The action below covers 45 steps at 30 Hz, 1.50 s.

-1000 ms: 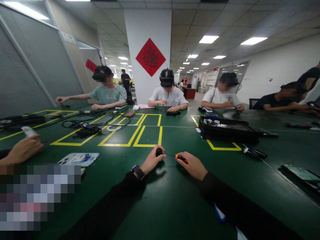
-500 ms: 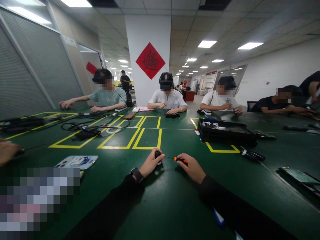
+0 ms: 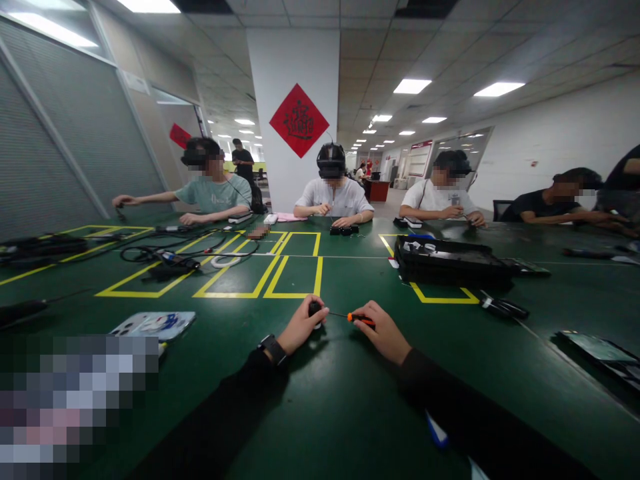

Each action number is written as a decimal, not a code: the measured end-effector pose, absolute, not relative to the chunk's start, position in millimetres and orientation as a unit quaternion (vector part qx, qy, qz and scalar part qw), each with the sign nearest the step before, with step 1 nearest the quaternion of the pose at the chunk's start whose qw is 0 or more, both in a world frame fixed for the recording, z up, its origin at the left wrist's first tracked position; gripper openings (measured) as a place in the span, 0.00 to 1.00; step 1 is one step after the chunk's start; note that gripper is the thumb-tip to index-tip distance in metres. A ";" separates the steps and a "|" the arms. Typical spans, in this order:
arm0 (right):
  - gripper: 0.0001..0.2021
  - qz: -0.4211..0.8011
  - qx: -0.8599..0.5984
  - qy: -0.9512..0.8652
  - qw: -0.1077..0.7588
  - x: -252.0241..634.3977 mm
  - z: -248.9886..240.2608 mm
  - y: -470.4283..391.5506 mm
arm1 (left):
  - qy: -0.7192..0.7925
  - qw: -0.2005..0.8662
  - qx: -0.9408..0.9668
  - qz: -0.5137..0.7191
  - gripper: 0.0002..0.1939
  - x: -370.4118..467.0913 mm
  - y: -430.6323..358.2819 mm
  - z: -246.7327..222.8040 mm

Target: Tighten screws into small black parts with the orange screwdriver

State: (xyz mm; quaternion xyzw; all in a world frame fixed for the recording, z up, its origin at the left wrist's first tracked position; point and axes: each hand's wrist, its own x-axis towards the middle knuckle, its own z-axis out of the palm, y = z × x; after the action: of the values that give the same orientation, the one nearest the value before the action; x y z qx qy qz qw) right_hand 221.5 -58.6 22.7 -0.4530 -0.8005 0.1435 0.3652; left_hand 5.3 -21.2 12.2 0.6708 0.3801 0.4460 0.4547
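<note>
My left hand (image 3: 301, 327) is closed round a small black rounded part (image 3: 315, 309), low over the green table (image 3: 345, 413). Its lower side looks pale, and my fingers cover much of it. In my right hand (image 3: 384, 333) is a screwdriver (image 3: 364, 321) with an orange and black handle, gripped near its shaft end. The thin shaft points left and its tip meets the black part by my left fingertips. Exactly where the tip sits cannot be made out.
A black tray (image 3: 450, 267) with small parts stands at the right, a dark tool (image 3: 505, 308) beside it. A phone (image 3: 155, 323) lies left, near another screwdriver (image 3: 25, 312). Black cables (image 3: 175, 257) cross yellow tape outlines. Several people sit across the table.
My hands and the screwdriver hold nearly the same pose. At the far left, another person's hand has left the dark screwdriver, which now lies on the table.
</note>
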 end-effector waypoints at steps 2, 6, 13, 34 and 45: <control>0.09 0.152 -0.446 -0.803 0.366 221.6 22.6 -58.1 | 0.377 0.453 0.677 0.440 0.12 5.1 -21.0 12.0; 0.09 0.161 -0.442 -0.804 0.364 219.8 22.2 -57.0 | 0.376 0.447 0.684 0.438 0.12 4.8 -20.5 11.4; 0.09 0.153 -0.476 -0.795 0.344 216.9 20.2 -56.3 | 0.381 0.446 0.679 0.441 0.14 5.5 -23.7 13.1; 0.10 0.153 -0.464 -0.804 0.340 219.3 19.8 -54.0 | 0.381 0.413 0.706 0.431 0.11 5.3 -24.6 16.8; 0.08 0.177 -0.476 -0.785 0.354 218.1 19.0 -57.1 | 0.395 0.403 0.712 0.419 0.11 6.8 -26.1 18.8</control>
State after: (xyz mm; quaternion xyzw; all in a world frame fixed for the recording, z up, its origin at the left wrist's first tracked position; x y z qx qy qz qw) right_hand 218.1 -57.1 19.0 -0.4764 -0.7850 0.1767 0.3543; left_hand 6.8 -26.1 18.8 0.7118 0.3948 0.4185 0.4028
